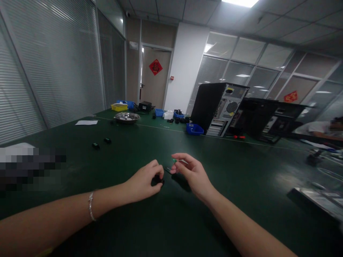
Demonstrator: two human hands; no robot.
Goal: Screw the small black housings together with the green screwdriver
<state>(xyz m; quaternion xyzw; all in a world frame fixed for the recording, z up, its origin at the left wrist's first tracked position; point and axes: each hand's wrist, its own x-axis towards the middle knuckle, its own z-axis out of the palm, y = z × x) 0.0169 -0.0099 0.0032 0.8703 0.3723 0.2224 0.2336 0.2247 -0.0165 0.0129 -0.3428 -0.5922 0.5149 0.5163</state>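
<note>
My left hand (146, 179) rests low over the green table, thumb and fingers curled round a small black part (160, 181) that they mostly hide. Just to the right, my right hand (191, 174) is raised a little above the surface. Its thumb and forefinger pinch a tiny green piece (174, 161), too small to name. Between the hands is a thin, pale, rod-like thing (168, 170); whether the right fingers touch it I cannot tell. Farther left lie two small black parts with green on top, one (95, 145) nearer and one (107, 140) beyond it.
At the back stand a metal bowl (127, 117), a white paper (86, 122), a yellow bin (119, 107) and a blue bin (194, 129). A black computer case (214, 107) rises behind, with a red-handled tool (239, 137) nearby. A person (321, 129) sits at far right.
</note>
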